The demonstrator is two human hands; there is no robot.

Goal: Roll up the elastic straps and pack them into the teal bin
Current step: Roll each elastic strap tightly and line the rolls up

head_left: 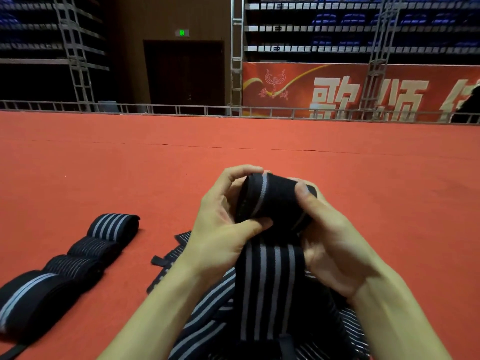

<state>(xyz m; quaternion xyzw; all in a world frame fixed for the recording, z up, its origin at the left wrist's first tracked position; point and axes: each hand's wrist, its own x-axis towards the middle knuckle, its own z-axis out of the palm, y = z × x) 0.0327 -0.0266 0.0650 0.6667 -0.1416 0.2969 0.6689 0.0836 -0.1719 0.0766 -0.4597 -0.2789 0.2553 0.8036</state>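
Observation:
A partly rolled black elastic strap with grey stripes is held up in front of me, above the red carpet. My left hand grips the roll's left end, thumb underneath. My right hand grips its right side, thumb on top. The strap's loose tail hangs straight down from the roll toward my lap. Under my forearms lies a heap of unrolled striped straps. Several finished rolls lie in a diagonal row at the left. No teal bin is in view.
Red carpet stretches ahead to a low metal rail. Beyond it stand truss towers, dark seating tiers, a dark door and a red banner with large characters.

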